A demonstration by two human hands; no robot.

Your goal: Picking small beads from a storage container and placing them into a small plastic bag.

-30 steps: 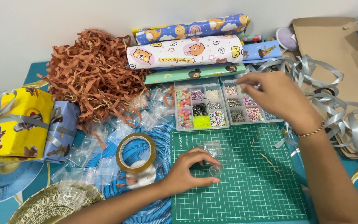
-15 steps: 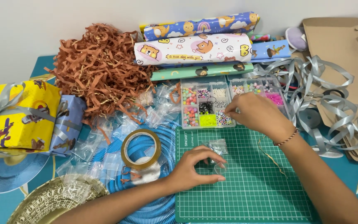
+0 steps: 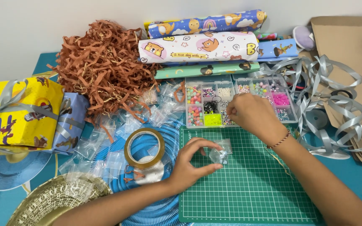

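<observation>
While the small clear bag (image 3: 220,155) is pinched upright between thumb and fingers of the left hand (image 3: 193,165) over the green cutting mat (image 3: 248,192) | the right hand (image 3: 250,115), fingers closed in a pinch, is held at the bead box (image 3: 206,104) | bag is found below-left of the right hand, near, not touching | what is pinched cannot be told.

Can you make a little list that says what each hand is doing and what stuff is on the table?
left hand: holds a small clear bag over the green cutting mat
right hand: fingers reach into the bead box
left of the mat: tape roll
back: wrapping paper rolls, brown paper shreds
right side: silver ribbon
far left: yellow wrapped gift
</observation>
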